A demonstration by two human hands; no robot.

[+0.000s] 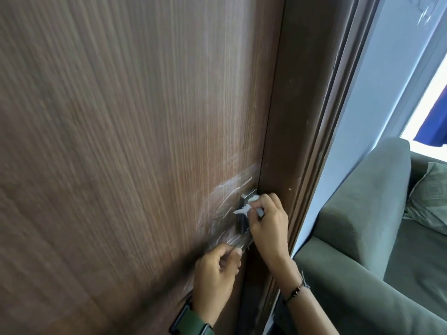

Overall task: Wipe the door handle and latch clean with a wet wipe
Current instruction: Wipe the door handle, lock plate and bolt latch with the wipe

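Head view: the door handle [242, 226] sits at the right edge of the wooden door [121, 141], just beside the frame [290, 141], its lever running down and leftward from the mounting block. The right hand [268, 223], the nearer one to the block and latch side, has its grip clamped on a crumpled wet wipe [243, 209] pressed against the upper part of the handle; the left hand [215, 274] lies below, fingers curled round the lever's free end. Judged from this layout, wiping should proceed along that lever axis, down from the wipe toward the left hand.
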